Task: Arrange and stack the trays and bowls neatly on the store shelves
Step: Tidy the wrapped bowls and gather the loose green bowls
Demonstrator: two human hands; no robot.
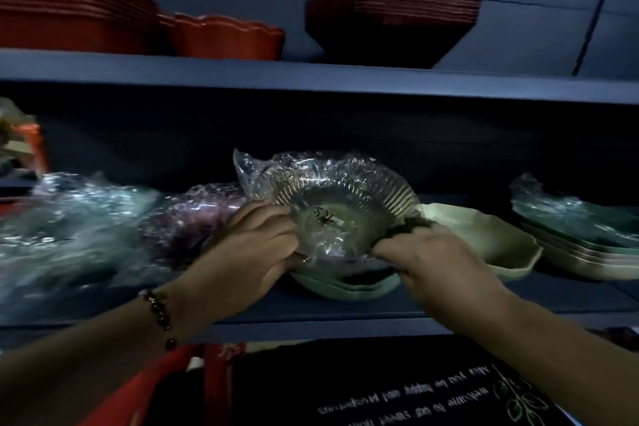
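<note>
- Wrapped stacks (69, 218) are lying blurred at the left of the middle shelf (311, 313).
- The left hand (249, 245), with a bead bracelet (159, 313) on its wrist, is pinching the left edge of the wrapped bowl (332, 214).
- The bowl is tilting toward the camera between both hands, above green bowls (345, 284) resting on the shelf.
- The right hand (435, 259) is gripping the bowl's right edge, fingers curling round it.
- A pale tray (484, 235) is sitting just beside the right hand.
- A tray stack (581, 239) is standing at the far right.
</note>
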